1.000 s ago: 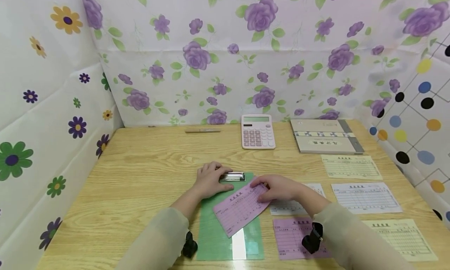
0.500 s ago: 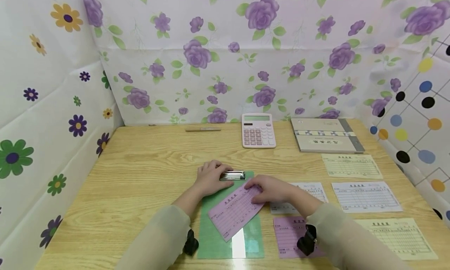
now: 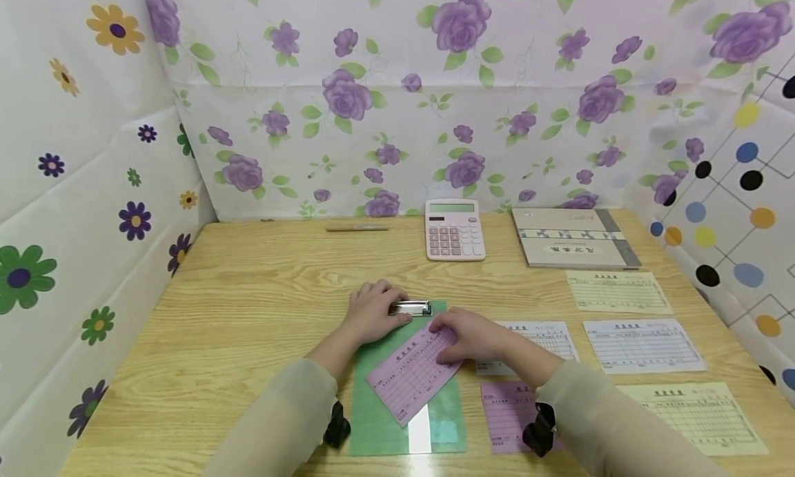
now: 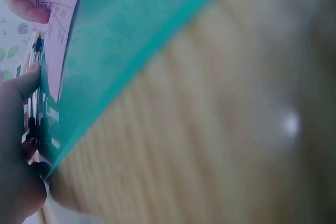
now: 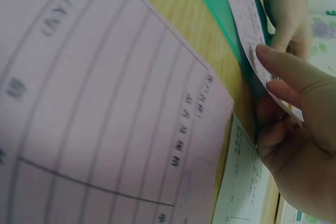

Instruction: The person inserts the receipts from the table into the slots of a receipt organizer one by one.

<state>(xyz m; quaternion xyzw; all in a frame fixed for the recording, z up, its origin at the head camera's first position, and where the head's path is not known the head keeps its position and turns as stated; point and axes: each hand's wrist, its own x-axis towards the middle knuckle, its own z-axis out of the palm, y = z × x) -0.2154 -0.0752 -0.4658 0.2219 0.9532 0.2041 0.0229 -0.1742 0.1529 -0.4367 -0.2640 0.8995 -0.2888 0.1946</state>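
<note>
A green translucent clipboard lies on the wooden table in the head view. At its top edge my left hand grips around the metal clip; the thumb lies at the clip in the left wrist view. Over the board, tilted at an angle, is a pink form slip. My right hand pinches this slip by its upper right part, thumb on top. In the right wrist view the slip bends between thumb and fingers. Its upper corner reaches close to the clip.
Right of the board lie another pink form, white forms and yellow forms. Farther back are a pink calculator, a pen and a flat grey booklet. Patterned cloth walls enclose the table.
My right hand has moved left with the pink slip, bringing it farther over the clipboard and nearer the clip. The left hand stays at the clip.
</note>
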